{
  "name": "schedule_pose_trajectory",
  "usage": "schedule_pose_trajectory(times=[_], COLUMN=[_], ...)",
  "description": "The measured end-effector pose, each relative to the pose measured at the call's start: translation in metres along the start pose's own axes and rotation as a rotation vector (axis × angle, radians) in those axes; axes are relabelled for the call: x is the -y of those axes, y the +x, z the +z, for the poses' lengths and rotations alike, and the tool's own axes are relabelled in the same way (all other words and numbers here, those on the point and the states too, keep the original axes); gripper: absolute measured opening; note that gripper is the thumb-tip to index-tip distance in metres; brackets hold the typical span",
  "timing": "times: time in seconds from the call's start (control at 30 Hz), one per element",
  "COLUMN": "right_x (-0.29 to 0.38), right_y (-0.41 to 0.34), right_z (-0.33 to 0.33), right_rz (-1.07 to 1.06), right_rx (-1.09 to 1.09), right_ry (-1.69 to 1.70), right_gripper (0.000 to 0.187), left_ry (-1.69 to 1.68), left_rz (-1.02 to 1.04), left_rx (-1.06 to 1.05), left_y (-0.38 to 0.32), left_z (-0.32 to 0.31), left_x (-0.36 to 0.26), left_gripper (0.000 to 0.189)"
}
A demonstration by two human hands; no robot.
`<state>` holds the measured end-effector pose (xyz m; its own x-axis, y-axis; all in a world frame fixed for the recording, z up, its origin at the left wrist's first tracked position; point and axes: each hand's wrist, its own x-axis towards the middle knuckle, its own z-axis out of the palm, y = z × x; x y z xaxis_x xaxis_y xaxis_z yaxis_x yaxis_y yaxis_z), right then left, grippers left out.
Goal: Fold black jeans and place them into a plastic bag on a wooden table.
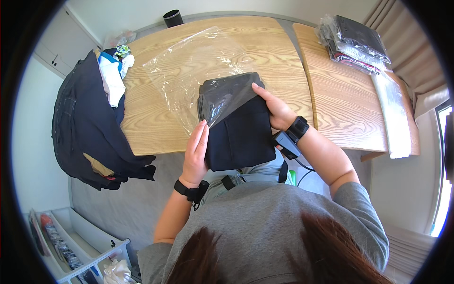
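Observation:
A folded black garment [241, 142] lies between my two hands at the table's near edge, its far part inside a clear plastic bag [191, 71]. The bag's mouth crosses the cloth on a slant, and the rest of it spreads flat over the wood beyond. My left hand [197, 149] grips the garment's left side, fingertips at the bag's edge. On the opposite side my right hand [278, 110] holds the garment and the bag's rim, with the thumb on top of the plastic. The garment's underside is hidden.
Dark clothes [88, 117] are heaped on the wooden table's [276, 46] left end and hang over its edge. A second table [347, 103] bears bagged garments [358, 42] and a stack of clear bags [393, 117]. A white divided bin [88, 234] stands at lower left.

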<state>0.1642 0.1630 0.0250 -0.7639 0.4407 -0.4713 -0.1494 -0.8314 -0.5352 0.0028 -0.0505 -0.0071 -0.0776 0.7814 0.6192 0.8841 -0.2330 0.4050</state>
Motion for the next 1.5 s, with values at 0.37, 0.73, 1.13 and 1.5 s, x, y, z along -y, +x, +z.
schedule_pose_trajectory(times=[0.37,0.73,1.13,1.5], right_x=[-0.004,0.012,0.004,0.007], right_y=[-0.002,0.025,0.050,0.075], right_z=[-0.003,0.023,0.018,0.008], right_rz=[-0.082,-0.134,-0.366,-0.447], right_rx=[0.210,0.002,-0.230,-0.274], right_ry=[-0.398,-0.306,-0.204,-0.128], right_gripper=[0.050,0.029,0.031,0.030], left_ry=[-0.016,-0.028,0.100,0.045], left_rz=[-0.018,-0.064,-0.073,-0.067], left_rx=[-0.027,-0.062,-0.029,-0.044], left_y=[0.000,-0.004,0.005,0.015], left_z=[0.002,0.001,0.016,0.019], left_x=[0.005,-0.011,-0.026,-0.028], left_gripper=[0.046,0.061,0.038,0.043])
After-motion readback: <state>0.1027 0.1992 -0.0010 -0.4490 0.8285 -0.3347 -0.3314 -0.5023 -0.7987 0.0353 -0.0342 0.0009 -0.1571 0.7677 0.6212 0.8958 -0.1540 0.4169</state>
